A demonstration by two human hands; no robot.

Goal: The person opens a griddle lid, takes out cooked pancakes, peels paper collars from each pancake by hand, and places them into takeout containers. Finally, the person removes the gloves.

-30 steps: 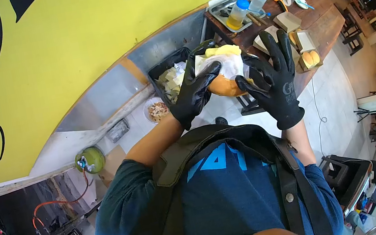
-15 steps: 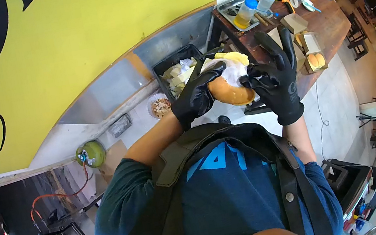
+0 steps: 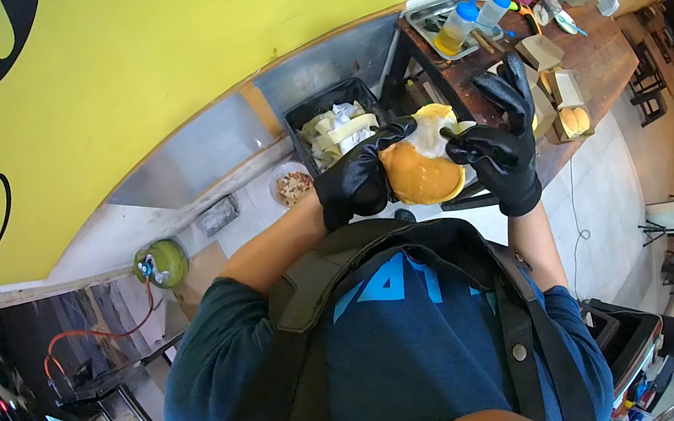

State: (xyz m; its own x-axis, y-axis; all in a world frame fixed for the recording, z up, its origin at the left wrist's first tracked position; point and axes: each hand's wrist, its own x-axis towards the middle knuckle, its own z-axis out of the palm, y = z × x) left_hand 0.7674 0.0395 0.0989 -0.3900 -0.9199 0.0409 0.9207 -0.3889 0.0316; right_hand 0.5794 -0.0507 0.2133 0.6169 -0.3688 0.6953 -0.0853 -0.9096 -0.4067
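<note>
In front of my chest I hold a round, golden-brown pancake (image 3: 424, 176), tilted so its browned face shows. A thin whitish sheet that looks like paper (image 3: 431, 138) covers its upper part. Both my hands wear black gloves. My left hand (image 3: 357, 182) grips the pancake from the left, thumb over its upper edge. At the right edge, my right hand (image 3: 503, 152) pinches the whitish sheet between thumb and forefinger, its other fingers raised. Where exactly the pinched edge lies is partly hidden by the glove.
Beyond my hands stands a black bin (image 3: 300, 116) with crumpled pale papers, beside a tub of scraps (image 3: 293, 184). A wooden table (image 3: 598, 56) at right bears squeeze bottles (image 3: 456, 29) and an open box with yellow round cakes (image 3: 576, 121). A green gas cylinder (image 3: 162, 265) is at left.
The pancake has been turned, so more of its browned face shows and the whitish sheet sits higher on it. Both hands still hold on; the whole view has shifted slightly.
</note>
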